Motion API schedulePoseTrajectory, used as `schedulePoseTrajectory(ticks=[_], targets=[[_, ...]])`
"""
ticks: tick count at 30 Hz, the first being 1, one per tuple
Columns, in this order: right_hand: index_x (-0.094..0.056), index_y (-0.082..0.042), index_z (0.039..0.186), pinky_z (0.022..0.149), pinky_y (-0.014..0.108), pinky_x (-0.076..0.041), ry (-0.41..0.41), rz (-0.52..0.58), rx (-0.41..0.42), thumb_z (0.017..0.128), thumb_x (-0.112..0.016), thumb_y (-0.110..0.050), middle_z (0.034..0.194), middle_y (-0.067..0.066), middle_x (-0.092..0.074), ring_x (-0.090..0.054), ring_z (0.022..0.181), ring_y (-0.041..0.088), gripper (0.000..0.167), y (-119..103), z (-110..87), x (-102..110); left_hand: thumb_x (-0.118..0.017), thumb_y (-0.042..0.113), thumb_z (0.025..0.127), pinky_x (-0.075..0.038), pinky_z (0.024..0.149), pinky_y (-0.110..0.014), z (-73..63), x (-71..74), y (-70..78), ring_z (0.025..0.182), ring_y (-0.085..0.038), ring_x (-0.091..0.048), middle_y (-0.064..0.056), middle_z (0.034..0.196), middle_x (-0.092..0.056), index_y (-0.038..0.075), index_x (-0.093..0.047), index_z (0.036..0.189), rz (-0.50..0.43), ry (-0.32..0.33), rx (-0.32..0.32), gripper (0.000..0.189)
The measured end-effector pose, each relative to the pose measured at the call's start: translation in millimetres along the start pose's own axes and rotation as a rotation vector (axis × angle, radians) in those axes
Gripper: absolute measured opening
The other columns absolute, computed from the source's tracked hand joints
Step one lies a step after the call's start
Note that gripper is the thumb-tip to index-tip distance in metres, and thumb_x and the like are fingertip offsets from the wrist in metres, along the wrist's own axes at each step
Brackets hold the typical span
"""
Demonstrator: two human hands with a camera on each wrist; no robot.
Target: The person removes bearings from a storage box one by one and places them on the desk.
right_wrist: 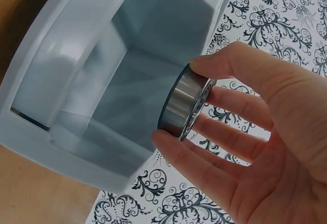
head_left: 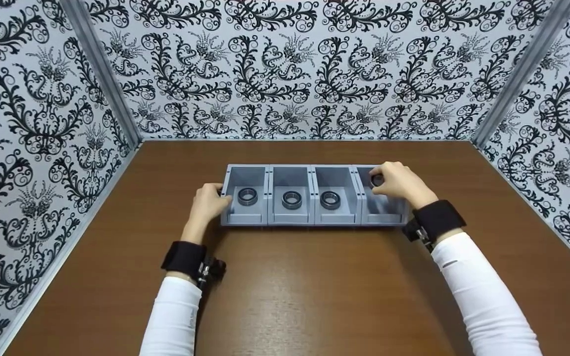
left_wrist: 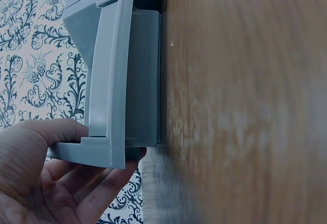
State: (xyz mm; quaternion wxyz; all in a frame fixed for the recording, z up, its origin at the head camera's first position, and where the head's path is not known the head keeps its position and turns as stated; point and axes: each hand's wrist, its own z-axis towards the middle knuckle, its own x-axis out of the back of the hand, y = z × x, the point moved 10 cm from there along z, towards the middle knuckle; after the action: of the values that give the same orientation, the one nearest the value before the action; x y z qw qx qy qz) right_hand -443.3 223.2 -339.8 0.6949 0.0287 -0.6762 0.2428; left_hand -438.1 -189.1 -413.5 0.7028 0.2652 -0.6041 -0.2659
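A row of joined grey bins (head_left: 291,219) stands on the wooden table. Ball bearings lie in the three bins from the left: a left bearing (head_left: 248,197), a middle one (head_left: 292,200) and a third (head_left: 330,200). My left hand (head_left: 208,203) grips the outer side wall of the leftmost bin; in the left wrist view the thumb lies inside the wall and the fingers outside. Over the rightmost bin (right_wrist: 138,76), my right hand (head_left: 398,184) pinches another ball bearing (right_wrist: 183,101) by its rim, between thumb and fingertip. No other bearing shows inside that bin.
The brown table (head_left: 285,287) stretches in front of the bins and to both sides. Patterned panels (head_left: 285,74) with grey corner posts (head_left: 102,69) enclose it at the back, left and right. Each wrist wears a black strap (head_left: 438,220) with a small camera.
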Motion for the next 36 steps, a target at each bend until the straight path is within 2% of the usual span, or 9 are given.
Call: schedulePoseTrajectory(ticks=[4,8,16,23,29,36], targets=[[-0.070,0.010,0.125,0.072,0.041,-0.049,0.006,0.012,0.011,0.081,-0.070,-0.006,0.110,0.026,-0.071,-0.062,0.082,0.030,0.048,0,-1.1,2,-0.065,0.011,0.092,-0.051,0.087,-0.054,0.3,0.8,0.3,0.091,-0.035,-0.061,-0.027,0.122,-0.071,-0.008,-0.068,0.131,-0.003,0.006,-0.003,0.044],[-0.069,0.011,0.126,0.073,0.042,-0.049,0.013,0.014,0.020,0.082,-0.071,-0.007,0.112,0.027,-0.070,-0.062,0.083,0.031,0.048,-1,-2.5,4,-0.064,0.010,0.091,-0.051,0.084,-0.053,0.4,1.2,1.2,0.088,-0.034,-0.060,-0.026,0.115,-0.072,-0.007,-0.071,0.127,-0.005,0.010,-0.008,0.041],[-0.069,0.010,0.128,0.069,0.038,-0.047,0.010,0.009,0.013,0.081,-0.070,-0.007,0.113,0.027,-0.070,-0.059,0.078,0.028,0.050,-4,-5.4,9,-0.066,0.011,0.091,-0.051,0.091,-0.057,0.3,2.4,1.4,0.100,-0.040,-0.065,-0.028,0.123,-0.070,-0.007,-0.070,0.129,-0.002,0.015,-0.008,0.042],[-0.069,0.010,0.127,0.077,0.050,-0.047,0.004,-0.027,0.026,0.081,-0.070,-0.008,0.113,0.026,-0.070,-0.057,0.081,0.030,0.049,-10,-9.7,12,-0.066,0.010,0.092,-0.052,0.089,-0.055,0.6,1.1,0.1,0.096,-0.038,-0.065,-0.027,0.122,-0.071,-0.009,-0.068,0.130,-0.008,0.010,-0.015,0.042],[-0.070,0.009,0.126,0.075,0.049,-0.048,0.006,-0.046,0.035,0.081,-0.070,-0.009,0.113,0.026,-0.070,-0.057,0.083,0.032,0.049,-14,-14.6,15,-0.066,0.012,0.093,-0.051,0.092,-0.057,0.0,0.6,0.6,0.102,-0.042,-0.067,-0.029,0.126,-0.069,-0.010,-0.066,0.133,-0.011,0.001,-0.016,0.045],[-0.069,0.010,0.127,0.078,0.050,-0.049,0.008,-0.044,0.028,0.081,-0.071,-0.008,0.114,0.027,-0.070,-0.058,0.087,0.033,0.050,-17,-20.2,18,-0.066,0.011,0.091,-0.051,0.091,-0.057,0.5,1.2,0.6,0.099,-0.041,-0.066,-0.028,0.121,-0.071,-0.010,-0.068,0.129,-0.010,0.013,-0.020,0.043]])
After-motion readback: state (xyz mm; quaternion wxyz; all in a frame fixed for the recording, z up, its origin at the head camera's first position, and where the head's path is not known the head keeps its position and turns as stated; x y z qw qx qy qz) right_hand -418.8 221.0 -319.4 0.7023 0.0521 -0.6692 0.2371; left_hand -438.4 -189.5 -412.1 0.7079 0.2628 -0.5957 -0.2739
